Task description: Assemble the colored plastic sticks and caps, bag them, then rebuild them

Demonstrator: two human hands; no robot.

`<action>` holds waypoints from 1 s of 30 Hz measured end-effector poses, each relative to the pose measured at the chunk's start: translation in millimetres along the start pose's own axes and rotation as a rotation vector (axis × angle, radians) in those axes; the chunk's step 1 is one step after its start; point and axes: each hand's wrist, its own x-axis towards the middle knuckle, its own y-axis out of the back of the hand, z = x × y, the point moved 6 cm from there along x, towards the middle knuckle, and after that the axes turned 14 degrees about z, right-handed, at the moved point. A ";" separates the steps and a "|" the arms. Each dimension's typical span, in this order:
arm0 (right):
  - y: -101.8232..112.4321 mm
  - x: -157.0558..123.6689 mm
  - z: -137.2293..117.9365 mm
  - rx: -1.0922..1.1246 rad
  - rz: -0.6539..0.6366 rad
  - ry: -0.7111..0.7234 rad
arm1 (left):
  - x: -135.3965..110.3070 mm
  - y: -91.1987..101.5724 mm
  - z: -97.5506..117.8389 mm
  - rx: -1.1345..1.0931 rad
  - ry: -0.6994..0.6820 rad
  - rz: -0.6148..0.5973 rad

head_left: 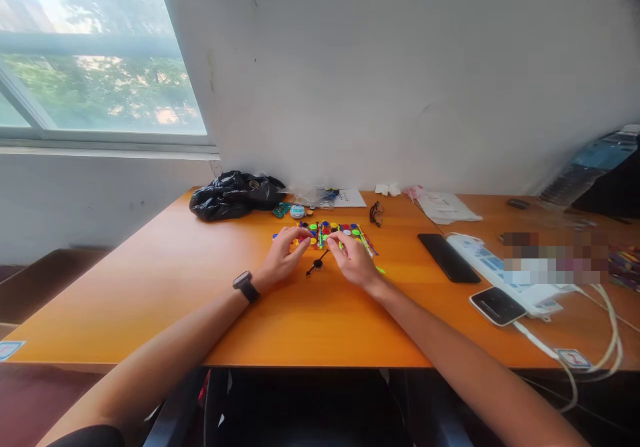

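Note:
My left hand [284, 255], with a dark watch [245, 287] on its wrist, hovers over the near left side of a group of colourful round pieces [334, 226]. Its thumb and fingertips come together; what sits between them is too small to make out. Across from it my right hand [356, 260] pinches with thumb and index finger near the group's middle, its contents also unclear. Between the hands, just nearer to me, is a black arrow-shaped spinner [317, 264] with a round hub. Thin coloured sticks [367, 240] lie at the right of the pieces, partly behind my right hand.
At the back of the wooden table [310, 334] are a black plastic bag [235, 197], a small round tin [297, 212], white paper [350, 198] and glasses [377, 214]. To the right lie a black phone [449, 258], a power strip [493, 267], another device [498, 306] and cables.

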 end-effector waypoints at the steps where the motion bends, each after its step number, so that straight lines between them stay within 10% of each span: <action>1: 0.5 0.3 -0.4 -0.004 -0.005 0.004 | -0.8 -1.3 1.3 -0.007 -0.012 -0.032; 7: 2.8 2.2 -2.7 -0.015 -0.007 0.026 | -10.8 -12.7 6.5 0.035 -0.116 -0.249; 19: 4.2 6.3 10.9 -0.011 0.008 -0.026 | -12.5 -13.1 8.3 0.006 -0.100 -0.254; 30: 6.3 9.3 14.3 0.054 0.033 -0.127 | 1.0 5.8 16.2 0.058 -0.106 0.022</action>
